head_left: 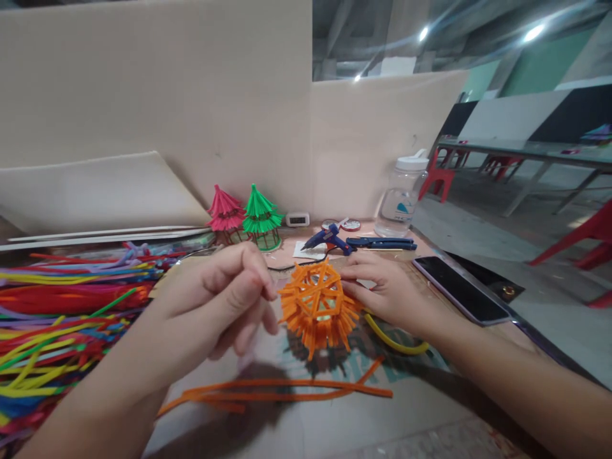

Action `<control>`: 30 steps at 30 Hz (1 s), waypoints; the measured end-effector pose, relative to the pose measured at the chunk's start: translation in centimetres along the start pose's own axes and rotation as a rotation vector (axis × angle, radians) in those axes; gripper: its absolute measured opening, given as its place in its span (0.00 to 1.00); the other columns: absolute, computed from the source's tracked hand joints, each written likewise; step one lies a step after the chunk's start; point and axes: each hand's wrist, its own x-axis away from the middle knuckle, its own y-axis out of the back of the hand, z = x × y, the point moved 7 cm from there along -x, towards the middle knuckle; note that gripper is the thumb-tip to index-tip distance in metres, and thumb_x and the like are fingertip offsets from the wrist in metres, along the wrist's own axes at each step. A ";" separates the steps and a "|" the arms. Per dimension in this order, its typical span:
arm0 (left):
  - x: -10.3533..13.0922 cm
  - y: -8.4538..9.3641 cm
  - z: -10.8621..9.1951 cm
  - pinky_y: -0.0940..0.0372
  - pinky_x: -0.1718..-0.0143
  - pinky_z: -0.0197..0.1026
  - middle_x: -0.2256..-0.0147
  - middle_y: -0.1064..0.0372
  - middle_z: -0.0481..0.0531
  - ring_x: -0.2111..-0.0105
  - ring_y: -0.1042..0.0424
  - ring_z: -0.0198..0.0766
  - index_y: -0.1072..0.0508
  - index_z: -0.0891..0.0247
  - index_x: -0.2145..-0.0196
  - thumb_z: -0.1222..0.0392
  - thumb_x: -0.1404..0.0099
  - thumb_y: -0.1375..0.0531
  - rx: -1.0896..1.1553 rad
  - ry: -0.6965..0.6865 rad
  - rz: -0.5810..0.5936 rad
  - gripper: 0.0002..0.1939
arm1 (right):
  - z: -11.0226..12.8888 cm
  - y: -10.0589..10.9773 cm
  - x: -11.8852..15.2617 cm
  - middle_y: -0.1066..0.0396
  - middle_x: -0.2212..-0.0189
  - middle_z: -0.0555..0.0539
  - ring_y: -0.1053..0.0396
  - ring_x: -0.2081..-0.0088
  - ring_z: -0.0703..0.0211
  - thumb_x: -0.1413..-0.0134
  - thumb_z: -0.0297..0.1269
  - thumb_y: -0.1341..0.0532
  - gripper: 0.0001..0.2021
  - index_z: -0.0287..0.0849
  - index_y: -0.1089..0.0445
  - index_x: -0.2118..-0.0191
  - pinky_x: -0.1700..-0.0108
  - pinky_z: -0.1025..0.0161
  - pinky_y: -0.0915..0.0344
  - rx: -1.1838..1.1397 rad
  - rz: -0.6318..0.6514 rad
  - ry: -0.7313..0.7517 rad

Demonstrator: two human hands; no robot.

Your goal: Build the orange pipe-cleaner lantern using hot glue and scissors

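Observation:
An orange pipe-cleaner frame (319,294), with spokes across its top and a fringe of short ends, is held up above the table in front of me. My right hand (380,287) grips its right side, with the fingertips partly hidden behind it. To its left, my left hand (234,299) is closed in a pinch, thumb against forefinger, apart from the frame. Whatever may be between those fingertips is too small or hidden to tell. Loose orange pipe cleaners (287,390) lie on the table below. A yellow pipe cleaner (399,344) curves under my right wrist.
Many coloured pipe cleaners (62,325) are heaped at left. Behind stand a pink pipe-cleaner tower (224,210) and a green one (261,217), a blue glue gun (329,238), blue-handled pliers (380,243) and a water bottle (401,197). A phone (459,287) lies near the right edge.

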 end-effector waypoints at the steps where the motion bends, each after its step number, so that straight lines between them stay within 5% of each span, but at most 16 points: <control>1: 0.0 0.6 -0.1 0.39 0.84 0.31 0.88 0.44 0.39 0.88 0.42 0.29 0.31 0.56 0.69 0.46 0.28 0.46 -0.009 -0.001 -0.045 0.16 | -0.3 -0.1 0.0 0.25 0.69 0.47 0.28 0.64 0.59 0.39 0.28 0.40 0.07 0.42 0.23 0.65 0.62 0.63 0.32 -0.002 0.006 -0.014; 4: -0.1 2.9 -0.9 0.43 0.84 0.30 0.87 0.50 0.41 0.86 0.44 0.29 0.32 0.58 0.75 0.46 0.27 0.48 -0.096 -0.068 -0.271 0.22 | -1.3 -0.2 0.0 0.24 0.67 0.46 0.28 0.63 0.58 0.39 0.28 0.39 0.08 0.42 0.22 0.62 0.60 0.62 0.32 -0.017 0.025 -0.081; 7: -0.3 4.3 -1.3 0.42 0.80 0.29 0.83 0.42 0.41 0.82 0.38 0.28 0.32 0.60 0.73 0.50 0.28 0.44 -0.227 -0.112 -0.405 0.17 | -1.9 -0.3 0.0 0.23 0.66 0.47 0.28 0.63 0.59 0.40 0.27 0.39 0.09 0.43 0.21 0.61 0.59 0.62 0.32 -0.070 0.019 -0.124; 12: -1.7 3.7 1.2 0.39 0.75 0.32 0.76 0.29 0.44 0.76 0.32 0.32 0.30 0.61 0.74 0.52 0.40 0.35 -0.488 0.036 -0.295 0.12 | -2.0 -1.0 0.2 0.24 0.68 0.49 0.28 0.65 0.60 0.41 0.28 0.39 0.08 0.44 0.22 0.66 0.60 0.62 0.33 -0.192 0.019 -0.182; 19: -3.3 1.0 2.3 0.43 0.74 0.35 0.81 0.37 0.45 0.78 0.36 0.34 0.35 0.62 0.82 0.47 0.29 0.49 -0.811 -0.038 -0.133 0.26 | -1.3 -1.7 0.3 0.26 0.71 0.49 0.30 0.67 0.60 0.39 0.30 0.39 0.07 0.42 0.22 0.66 0.63 0.63 0.34 -0.214 0.078 -0.187; 21: -3.1 1.0 2.1 0.41 0.73 0.35 0.79 0.34 0.45 0.76 0.33 0.35 0.32 0.62 0.78 0.49 0.28 0.50 -0.813 -0.055 -0.160 0.24 | -0.7 -1.1 0.2 0.28 0.72 0.49 0.30 0.67 0.61 0.39 0.30 0.39 0.08 0.42 0.23 0.67 0.63 0.64 0.34 -0.193 0.065 -0.145; 25: -2.7 0.8 2.0 0.34 0.61 0.38 0.60 0.23 0.48 0.61 0.26 0.40 0.25 0.57 0.54 0.52 0.30 0.44 -0.723 -0.086 -0.146 0.13 | 0.8 0.0 -0.1 0.28 0.71 0.49 0.31 0.65 0.61 0.38 0.27 0.40 0.09 0.43 0.23 0.65 0.63 0.64 0.35 -0.096 0.072 -0.028; 30: -2.4 -0.5 2.2 0.37 0.47 0.46 0.53 0.25 0.51 0.51 0.29 0.44 0.22 0.55 0.53 0.52 0.30 0.42 -0.678 -0.158 -0.049 0.13 | 2.3 0.4 0.0 0.27 0.68 0.47 0.32 0.64 0.60 0.39 0.25 0.40 0.09 0.42 0.23 0.61 0.63 0.63 0.35 -0.032 0.077 0.099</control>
